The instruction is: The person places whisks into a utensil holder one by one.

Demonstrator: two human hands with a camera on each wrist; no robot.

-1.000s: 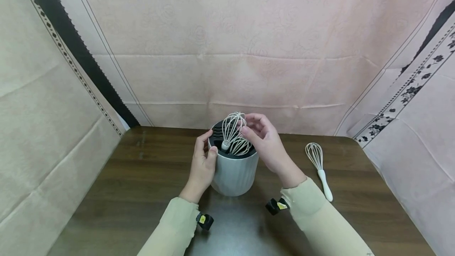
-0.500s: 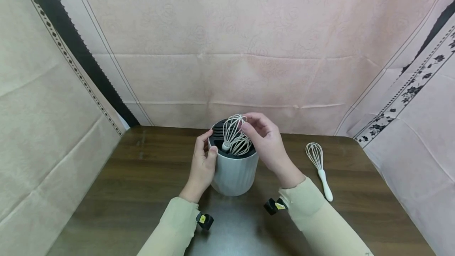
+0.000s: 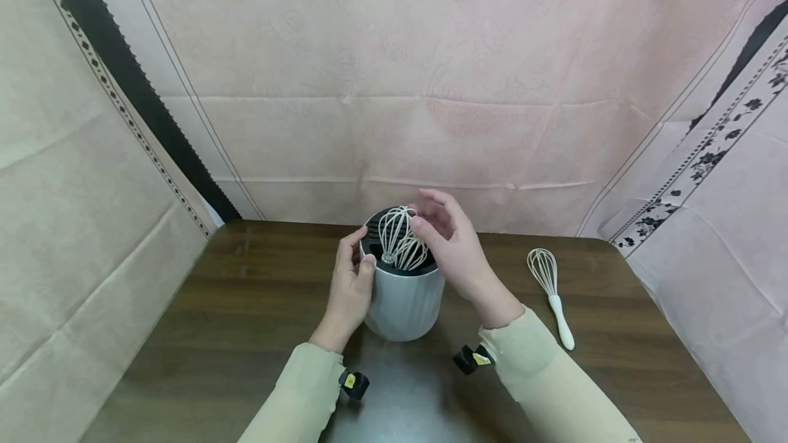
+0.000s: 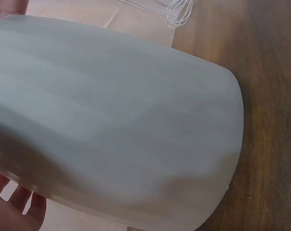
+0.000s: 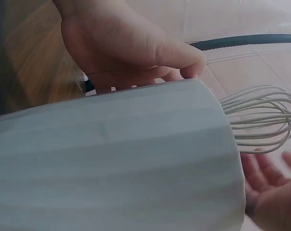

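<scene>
A ribbed pale grey utensil holder (image 3: 403, 306) with a dark slotted insert stands on the table. My left hand (image 3: 351, 289) grips its side near the rim, thumb in front; in the left wrist view its fingers (image 4: 20, 197) lie along the holder's edge. White wire loops of what look like two whisks (image 3: 394, 231) rise from the insert, their handles hidden inside. My right hand (image 3: 455, 245) is close beside the loops, thumb and fingers apart. In the right wrist view, that hand's fingers (image 5: 261, 175) are spread just below the whisk wires (image 5: 261, 118).
Another white whisk (image 3: 550, 296) lies on the brown wooden table (image 3: 246, 333), to the right of the holder. Light cloth (image 3: 394, 74) hangs behind the table and along both sides. A small black device (image 3: 473, 359) sits at each wrist.
The whisk loops have tipped slightly left and sunk a little. My right thumb and fingers have parted from the wires. The left hand keeps its grip on the holder.
</scene>
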